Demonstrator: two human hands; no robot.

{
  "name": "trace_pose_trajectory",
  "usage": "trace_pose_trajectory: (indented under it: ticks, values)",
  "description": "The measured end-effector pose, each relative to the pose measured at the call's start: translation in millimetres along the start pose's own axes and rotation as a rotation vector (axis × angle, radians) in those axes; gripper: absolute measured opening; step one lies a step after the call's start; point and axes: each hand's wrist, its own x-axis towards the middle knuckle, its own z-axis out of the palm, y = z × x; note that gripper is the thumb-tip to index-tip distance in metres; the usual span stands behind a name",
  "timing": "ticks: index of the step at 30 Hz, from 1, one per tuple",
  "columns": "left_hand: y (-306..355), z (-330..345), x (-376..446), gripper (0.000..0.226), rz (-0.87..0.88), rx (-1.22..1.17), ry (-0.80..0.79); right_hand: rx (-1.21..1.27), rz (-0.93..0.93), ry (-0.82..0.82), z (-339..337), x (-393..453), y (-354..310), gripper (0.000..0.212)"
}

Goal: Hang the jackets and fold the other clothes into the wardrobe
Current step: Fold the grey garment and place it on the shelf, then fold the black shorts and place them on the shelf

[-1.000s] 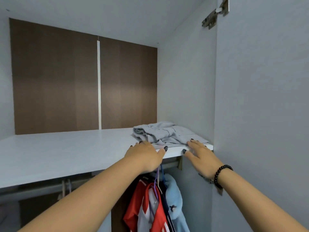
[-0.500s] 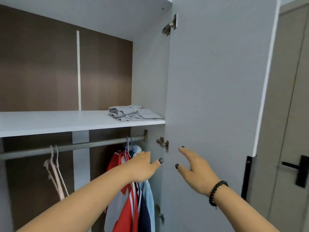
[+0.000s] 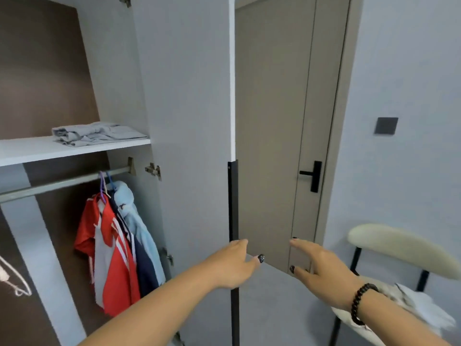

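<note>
Up on the white shelf (image 3: 30,149) of the wardrobe lies a folded grey garment (image 3: 97,133), flat and near the shelf's right end. Under the shelf runs a metal rail (image 3: 62,184), and three jackets hang from it close together: a red and white jacket (image 3: 109,250), a dark blue jacket (image 3: 147,265) and a light blue jacket (image 3: 139,221). An empty hanger (image 3: 12,278) shows at the far left edge. The wardrobe door (image 3: 189,146) stands open, with a long black handle strip (image 3: 233,201) down its edge. The left hand (image 3: 237,265) is in front of that edge, fingers loosely bent, holding nothing; I cannot tell if it touches the door. The right hand (image 3: 321,265) is spread open in the air, with a black bead bracelet (image 3: 359,303) on the wrist, and it holds nothing too. Behind them is a grey-brown room door (image 3: 274,121) with a black handle (image 3: 311,176). At the lower right stands a chair (image 3: 399,245) with a cream back, and some pale clothes (image 3: 424,308) lie on its seat. One piece looks put away, so the step now seems to be going for the next one. The next move probably calls for both hands to go down to the chair, take hold of a pale piece, and lift it clear. If it is a jacket it needs the empty hanger; if not, it needs folding and a spot on the shelf beside the grey one.
</note>
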Motion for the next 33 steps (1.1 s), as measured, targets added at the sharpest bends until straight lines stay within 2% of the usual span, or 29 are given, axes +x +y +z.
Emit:
trace_pose_trajectory:
  ticks: [11, 17, 23, 30, 33]
  values:
    - [139.3, 92.4, 74.7, 0.072, 0.286, 0.001, -0.205, 0.036, 0.385, -0.015, -14.8, -90.3, 149.0, 0.057]
    - [223.2, 169.3, 148.5, 0.061, 0.369, -0.031, -0.362, 0.080, 0.591, -0.022, -26.1, -119.0, 255.9, 0.055]
    - [298.4, 256.0, 206.4, 0.069, 0.438, -0.022, -0.515, 0.101, 0.769, -0.071, -44.6, -162.0, 348.7, 0.053]
    - [370.5, 341.3, 226.1, 0.067, 0.479, -0.012, -0.668, 0.183, 0.952, -0.079, -45.5, -229.8, 433.4, 0.041]
    - [399.1, 374.1, 232.2, 0.066, 0.492, -0.010, -0.723, 0.226, 1.031, -0.065, -35.5, -250.1, 470.7, 0.045]
